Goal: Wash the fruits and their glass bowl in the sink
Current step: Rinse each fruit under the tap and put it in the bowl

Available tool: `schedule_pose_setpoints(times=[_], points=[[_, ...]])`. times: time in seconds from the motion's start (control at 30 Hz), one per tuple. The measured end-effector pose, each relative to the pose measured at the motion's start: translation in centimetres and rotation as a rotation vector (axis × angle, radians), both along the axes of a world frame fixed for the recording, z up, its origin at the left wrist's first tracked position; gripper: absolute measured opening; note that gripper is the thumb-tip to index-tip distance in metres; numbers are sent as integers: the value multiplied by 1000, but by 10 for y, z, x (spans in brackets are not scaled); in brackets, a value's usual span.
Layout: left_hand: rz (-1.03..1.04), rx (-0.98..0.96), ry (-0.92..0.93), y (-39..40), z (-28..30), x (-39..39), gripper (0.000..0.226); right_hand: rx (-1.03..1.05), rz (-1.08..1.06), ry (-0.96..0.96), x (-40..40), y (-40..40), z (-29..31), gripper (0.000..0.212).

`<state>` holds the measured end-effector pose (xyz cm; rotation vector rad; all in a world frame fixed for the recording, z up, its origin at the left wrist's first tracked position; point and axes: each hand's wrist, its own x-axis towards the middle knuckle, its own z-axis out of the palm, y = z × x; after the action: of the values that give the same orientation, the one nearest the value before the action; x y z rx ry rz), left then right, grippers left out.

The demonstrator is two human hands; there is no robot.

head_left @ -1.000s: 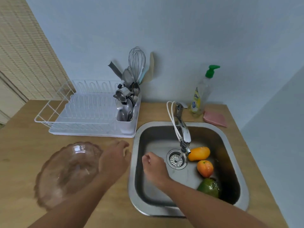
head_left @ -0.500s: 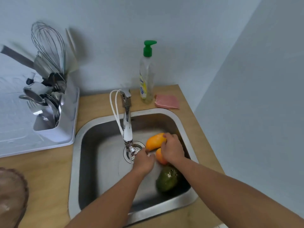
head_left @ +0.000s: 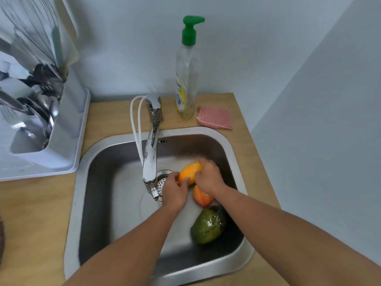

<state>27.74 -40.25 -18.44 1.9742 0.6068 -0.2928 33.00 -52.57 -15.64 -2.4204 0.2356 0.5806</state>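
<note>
Inside the steel sink (head_left: 82, 182), both my hands hold a yellow-orange mango (head_left: 189, 171) just right of the tap spout (head_left: 150, 164). My left hand (head_left: 174, 191) grips its near end, and my right hand (head_left: 209, 177) covers its far right side. Below my right hand lies an orange-red fruit (head_left: 203, 197) on the sink floor. A green mango (head_left: 208, 226), wet, rests nearer to me at the sink's right. Only a dark sliver of the glass bowl (head_left: 1, 238) shows at the left frame edge on the counter.
A dish soap bottle with green pump (head_left: 186, 79) and a pink sponge (head_left: 215, 118) stand behind the sink. A white drying rack with a cutlery holder (head_left: 51, 129) full of utensils sits to the left. The drain strainer (head_left: 161, 180) lies under the tap. A wall closes the right side.
My left hand left the glass bowl and came into the sink. Both hands closed on the yellow-orange mango and lifted it slightly toward the tap. The view swung right and closer.
</note>
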Motion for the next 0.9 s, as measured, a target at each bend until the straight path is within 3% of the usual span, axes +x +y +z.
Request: schedule_pose_setpoints(times=[0.17, 0.3, 0.4, 0.5, 0.6, 0.7, 0.83, 0.9], points=[[152, -122, -9, 21, 29, -30, 20, 90, 76, -47, -19, 16, 25, 62], [194, -243, 90, 46, 35, -60, 24, 136, 159, -26, -49, 31, 40, 64], [383, -521, 239, 61, 41, -71, 25, 211, 153, 29, -74, 42, 43, 60], [481, -784, 388, 71, 39, -74, 51, 271, 153, 52, -93, 57, 40, 53], [537, -1014, 396, 66, 44, -78, 58, 246, 189, 86, -108, 80, 36, 52], [533, -982, 316, 53, 52, -79, 42, 240, 154, 110, -105, 97, 25, 60], [504, -937, 322, 48, 49, -78, 49, 253, 175, 148, -62, 105, 43, 18], [495, -918, 338, 50, 50, -73, 46, 227, 162, 104, -45, 103, 42, 31]])
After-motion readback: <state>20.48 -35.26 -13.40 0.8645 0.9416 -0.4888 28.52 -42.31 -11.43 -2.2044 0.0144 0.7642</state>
